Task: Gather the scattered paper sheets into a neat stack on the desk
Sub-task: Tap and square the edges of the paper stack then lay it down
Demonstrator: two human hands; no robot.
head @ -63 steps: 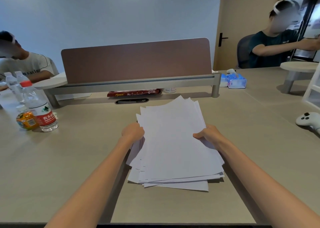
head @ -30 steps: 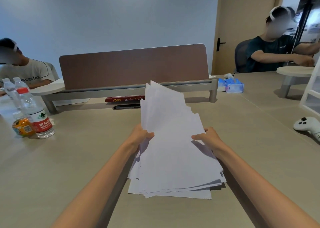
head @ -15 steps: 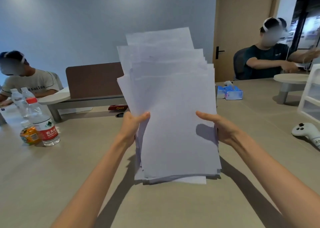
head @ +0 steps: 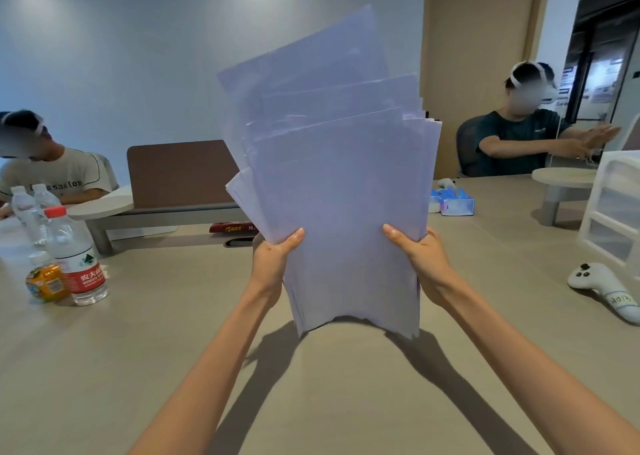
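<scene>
A loose bundle of white paper sheets stands upright in front of me, its top edges fanned and uneven. Its bottom edge bows upward in the middle just above the beige desk. My left hand grips the bundle's left edge, thumb on the front face. My right hand grips the right edge the same way. The fingers behind the paper are hidden.
Water bottles and a small orange bottle stand at the left. A brown divider panel runs across the back. A white controller and white drawer unit sit at the right, a tissue pack behind. Two people sit at the far sides.
The sheets lay flat on the desk, then both hands tilted them up on end. Since half a second ago the bundle has risen higher and its bottom edge has bowed.
</scene>
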